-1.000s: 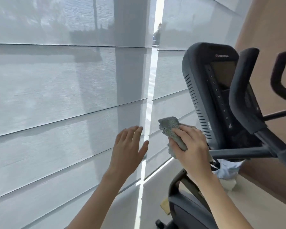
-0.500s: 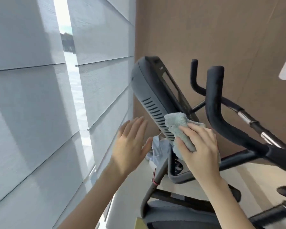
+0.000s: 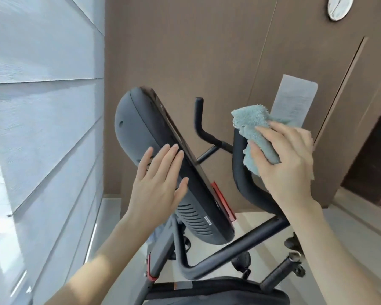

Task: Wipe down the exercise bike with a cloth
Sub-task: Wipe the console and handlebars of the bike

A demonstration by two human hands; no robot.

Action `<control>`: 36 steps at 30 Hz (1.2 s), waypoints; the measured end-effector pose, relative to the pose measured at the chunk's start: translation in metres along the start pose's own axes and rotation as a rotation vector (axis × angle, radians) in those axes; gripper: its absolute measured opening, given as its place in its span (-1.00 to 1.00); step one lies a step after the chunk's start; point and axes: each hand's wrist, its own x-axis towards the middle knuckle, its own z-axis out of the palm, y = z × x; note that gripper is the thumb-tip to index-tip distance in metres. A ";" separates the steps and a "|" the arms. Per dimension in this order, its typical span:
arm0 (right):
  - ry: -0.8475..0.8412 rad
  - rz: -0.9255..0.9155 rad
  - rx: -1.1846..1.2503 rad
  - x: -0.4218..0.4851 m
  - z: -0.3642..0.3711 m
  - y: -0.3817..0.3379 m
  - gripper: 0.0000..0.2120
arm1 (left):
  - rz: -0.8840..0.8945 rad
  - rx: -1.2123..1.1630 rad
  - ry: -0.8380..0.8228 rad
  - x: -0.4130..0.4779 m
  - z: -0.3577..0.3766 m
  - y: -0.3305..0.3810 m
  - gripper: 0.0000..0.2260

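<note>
We see the exercise bike [image 3: 240, 243] close in front of us, its dark console [image 3: 145, 119] tilted up at the left and a black handlebar [image 3: 240, 172] curving up at the right. Our left hand [image 3: 158, 183] lies open, fingers straight and together, flat against the back of the console near its edge. Our right hand [image 3: 288, 164] grips the pale blue-green cloth [image 3: 254, 126], fingers curled over it, and presses it on the top end of that handlebar. A second, thinner bar [image 3: 199, 115] stands farther off between console and cloth. Grey blinds [image 3: 42, 106] fill the left; a brown wall [image 3: 185, 51] with a clock [image 3: 339, 6] lies beyond.
</note>
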 end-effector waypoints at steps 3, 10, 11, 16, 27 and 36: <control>-0.066 -0.105 -0.024 0.017 0.019 0.005 -0.78 | -0.010 0.010 0.062 0.001 0.009 0.005 -0.60; -0.301 -0.153 -0.142 0.031 0.046 0.014 -0.77 | 0.044 -0.048 0.170 0.012 0.021 -0.005 -0.64; -0.324 -0.144 -0.149 0.036 0.047 0.013 -0.79 | 0.055 -0.061 0.189 0.013 0.022 -0.008 -0.66; -0.607 0.085 -0.100 0.066 0.054 0.006 -0.84 | 0.098 -0.102 0.234 0.015 0.026 -0.016 -0.68; -0.425 0.015 -0.356 0.024 0.047 -0.018 -0.70 | 0.148 -0.168 0.195 0.014 0.021 -0.025 -0.68; -0.533 -0.095 -0.531 0.028 0.040 -0.021 -0.75 | 0.155 -0.186 0.210 0.015 0.021 -0.027 -0.69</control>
